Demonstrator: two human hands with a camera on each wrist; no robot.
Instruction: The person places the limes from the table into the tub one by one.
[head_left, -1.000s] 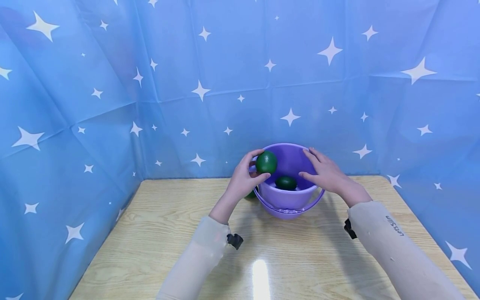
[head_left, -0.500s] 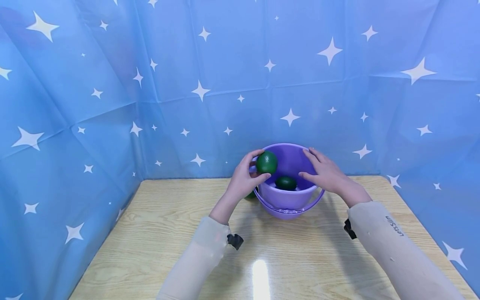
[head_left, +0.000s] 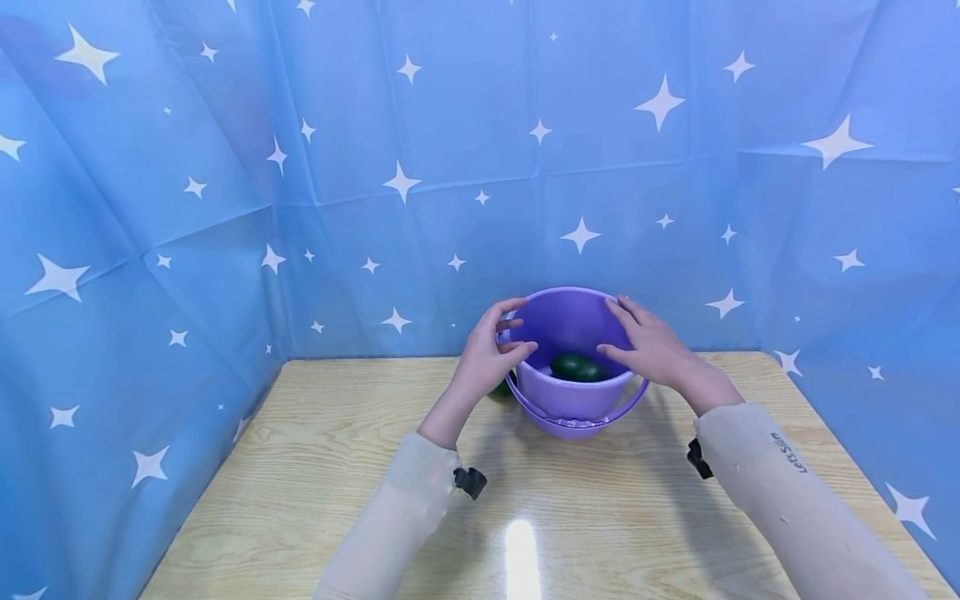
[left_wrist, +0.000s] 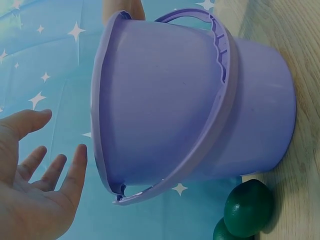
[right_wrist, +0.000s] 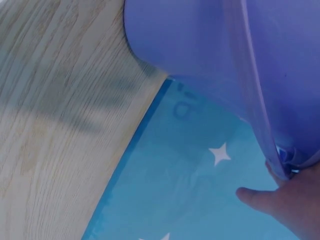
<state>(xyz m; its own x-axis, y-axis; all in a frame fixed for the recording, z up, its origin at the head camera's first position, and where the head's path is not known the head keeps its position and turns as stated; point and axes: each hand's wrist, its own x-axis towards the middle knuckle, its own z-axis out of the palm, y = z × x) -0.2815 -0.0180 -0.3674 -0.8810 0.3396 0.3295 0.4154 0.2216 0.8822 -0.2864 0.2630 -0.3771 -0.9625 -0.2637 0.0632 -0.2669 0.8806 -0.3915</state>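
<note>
A purple bucket [head_left: 573, 400] stands upright on the table, its handle hanging down in front. My left hand [head_left: 487, 350] is at the left side of its mouth, fingers spread and holding nothing; the left wrist view shows the same bare fingers [left_wrist: 75, 170] beside the rim. My right hand [head_left: 660, 346] holds the right rim, some fingers over the opening; the right wrist view shows other fingers [right_wrist: 257, 199] outside by the handle joint. Dark green, lime-like fruits [head_left: 577, 367] lie at the bucket's bottom, seemingly two overlapping. Left of the bucket, partly hidden, is another green fruit [head_left: 502, 388].
The left wrist view shows two green fruits [left_wrist: 250, 207] on the table by the bucket's base. A light wooden table [head_left: 360, 450] carries everything. Blue star-printed cloth [head_left: 420, 250] hangs close behind the bucket and along both sides.
The green fruit that my left hand held over the bucket's mouth is let go and now lies inside, beside the other one. Both hands and the bucket have stayed in place.
</note>
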